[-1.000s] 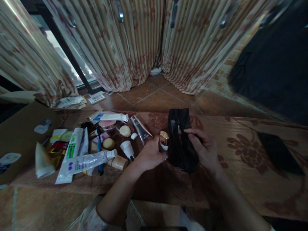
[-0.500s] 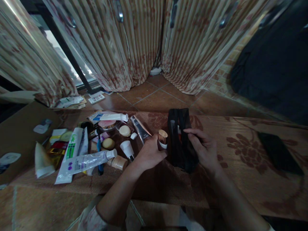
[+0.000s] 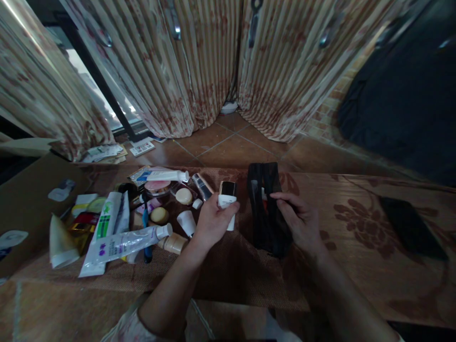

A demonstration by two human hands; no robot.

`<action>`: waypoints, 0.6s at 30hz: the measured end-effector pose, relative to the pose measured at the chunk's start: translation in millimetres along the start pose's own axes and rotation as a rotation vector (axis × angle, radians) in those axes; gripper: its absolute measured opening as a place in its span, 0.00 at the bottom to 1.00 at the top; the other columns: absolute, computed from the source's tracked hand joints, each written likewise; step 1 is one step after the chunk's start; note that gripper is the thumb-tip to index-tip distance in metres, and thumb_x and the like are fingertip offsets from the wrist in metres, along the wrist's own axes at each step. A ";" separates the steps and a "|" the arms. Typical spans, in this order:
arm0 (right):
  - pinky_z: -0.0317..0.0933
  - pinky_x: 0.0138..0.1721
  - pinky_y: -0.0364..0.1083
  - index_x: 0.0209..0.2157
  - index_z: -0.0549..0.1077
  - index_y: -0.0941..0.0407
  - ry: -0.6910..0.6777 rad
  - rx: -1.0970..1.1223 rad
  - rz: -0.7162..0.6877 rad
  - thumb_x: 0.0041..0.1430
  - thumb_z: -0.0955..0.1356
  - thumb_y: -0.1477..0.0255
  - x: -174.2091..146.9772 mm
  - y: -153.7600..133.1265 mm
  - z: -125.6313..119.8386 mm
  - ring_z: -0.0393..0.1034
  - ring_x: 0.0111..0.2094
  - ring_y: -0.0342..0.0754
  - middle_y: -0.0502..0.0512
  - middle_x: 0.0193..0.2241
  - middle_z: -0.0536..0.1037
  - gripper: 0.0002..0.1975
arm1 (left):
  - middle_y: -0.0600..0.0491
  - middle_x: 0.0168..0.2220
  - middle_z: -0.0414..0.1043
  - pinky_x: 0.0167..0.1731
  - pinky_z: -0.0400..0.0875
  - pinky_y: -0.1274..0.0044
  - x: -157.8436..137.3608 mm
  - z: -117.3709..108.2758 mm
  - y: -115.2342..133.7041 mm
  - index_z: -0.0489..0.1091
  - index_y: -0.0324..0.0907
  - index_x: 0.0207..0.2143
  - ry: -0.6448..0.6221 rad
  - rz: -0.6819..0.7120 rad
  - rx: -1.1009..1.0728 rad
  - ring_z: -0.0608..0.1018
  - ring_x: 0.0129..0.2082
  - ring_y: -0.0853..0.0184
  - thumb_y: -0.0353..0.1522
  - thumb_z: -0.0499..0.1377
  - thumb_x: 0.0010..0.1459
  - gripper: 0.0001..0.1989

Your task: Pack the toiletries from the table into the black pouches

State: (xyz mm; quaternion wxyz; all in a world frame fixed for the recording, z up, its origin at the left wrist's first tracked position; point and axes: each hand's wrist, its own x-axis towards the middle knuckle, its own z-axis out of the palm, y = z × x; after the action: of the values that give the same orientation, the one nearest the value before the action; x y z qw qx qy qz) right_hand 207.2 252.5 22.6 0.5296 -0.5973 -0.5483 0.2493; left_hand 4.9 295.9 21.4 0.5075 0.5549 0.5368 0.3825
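Note:
In the head view, my left hand [image 3: 210, 222] grips a white cosmetic bottle [image 3: 227, 198] with a shiny gold-topped cap. The bottle is tilted over the table, to the left of a black mesh pouch [image 3: 264, 237]. My right hand [image 3: 301, 221] pinches the pouch's right edge at its opening. Through that opening, something white and something orange show inside; I cannot make out what they are. Just beyond my left hand lies a dark, shiny tube [image 3: 202, 186], partly hidden. A makeup brush with a white end [image 3: 186, 222] lies to its left.
Toothpaste tubes [image 3: 128, 244], sponges [image 3: 159, 215], a pink compact [image 3: 157, 186] and other toiletries crowd the table's left side. A cardboard box [image 3: 28, 204] stands at the left end. A dark phone [image 3: 411, 228] lies on the right. Curtains [image 3: 199, 71] hang behind the table.
My left hand has moved left, away from the pouch, and the bottle has turned so its white body shows. My right hand stays at the pouch's edge.

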 end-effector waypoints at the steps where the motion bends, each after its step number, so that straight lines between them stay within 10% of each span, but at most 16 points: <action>1: 0.64 0.34 0.46 0.38 0.77 0.52 -0.006 -0.004 0.001 0.60 0.65 0.68 0.1 -0.1 0.0 0.72 0.33 0.47 0.50 0.31 0.78 0.10 | 0.58 0.22 0.68 0.23 0.64 0.78 -0.1 1.2 0.3 0.65 0.42 0.30 -0.012 -0.024 -0.043 0.70 0.21 0.71 0.41 0.61 0.51 0.13; 18: 0.63 0.33 0.44 0.37 0.78 0.52 0.005 0.006 0.003 0.60 0.65 0.68 0.1 -2.6 0.8 0.71 0.31 0.45 0.50 0.30 0.78 0.09 | 0.50 0.27 0.76 0.22 0.71 0.76 -2.3 5.3 11.2 0.69 0.37 0.36 0.007 -0.289 -0.537 0.77 0.22 0.66 0.50 0.55 0.54 0.23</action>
State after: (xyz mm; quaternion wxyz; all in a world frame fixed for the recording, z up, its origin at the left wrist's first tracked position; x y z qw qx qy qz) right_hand 205.5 252.5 24.8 0.5324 -0.5972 -0.5454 0.2499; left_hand 12.1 293.9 31.6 0.6833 0.3173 0.4917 0.4366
